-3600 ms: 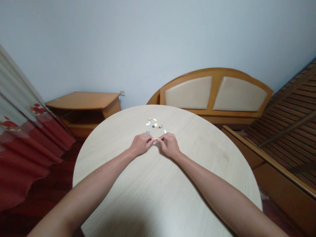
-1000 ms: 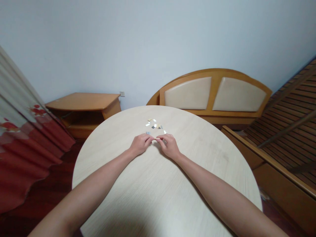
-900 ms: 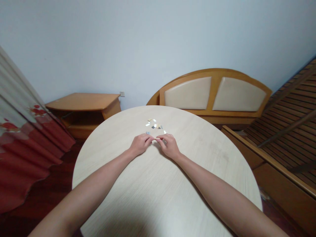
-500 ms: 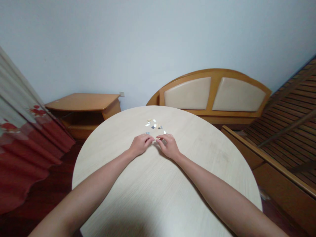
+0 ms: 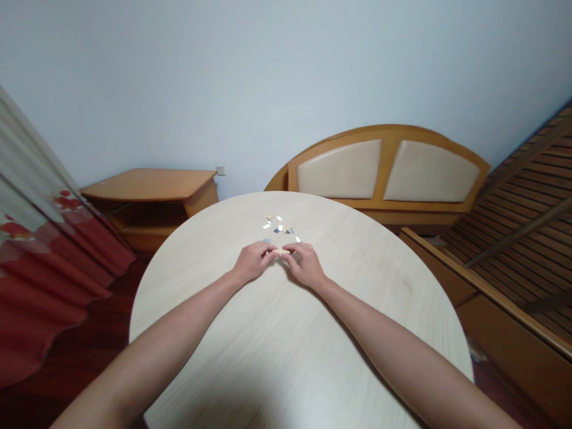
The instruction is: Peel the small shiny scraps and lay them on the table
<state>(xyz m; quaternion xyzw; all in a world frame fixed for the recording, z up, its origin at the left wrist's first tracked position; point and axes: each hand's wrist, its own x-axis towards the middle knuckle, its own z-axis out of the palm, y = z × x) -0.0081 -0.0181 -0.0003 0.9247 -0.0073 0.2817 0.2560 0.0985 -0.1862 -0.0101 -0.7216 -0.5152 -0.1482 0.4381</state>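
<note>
Between my hands is a small cream-coloured piece (image 5: 281,251), flat and too small to name. My left hand (image 5: 254,261) pinches its left end between thumb and fingers. From the other side, my right hand (image 5: 306,264) grips the right end the same way. Just beyond the fingers, several small flat pieces (image 5: 277,230) lie scattered, some white, some dark, some tan. A grey piece (image 5: 267,241) rests close behind my left fingers, and a white piece (image 5: 298,239) lies behind my right ones.
The round pale wooden table (image 5: 357,298) fills the middle. Behind it stand a low wooden cabinet (image 5: 152,183) at left and a padded headboard (image 5: 388,134) at right. A red and white curtain (image 5: 40,286) hangs at far left. Wooden slats (image 5: 527,226) lean at right.
The cream piece between my hands now shows more plainly, spanning the gap between my fingertips. My fingers have shifted slightly; the scattered pieces stay where they were.
</note>
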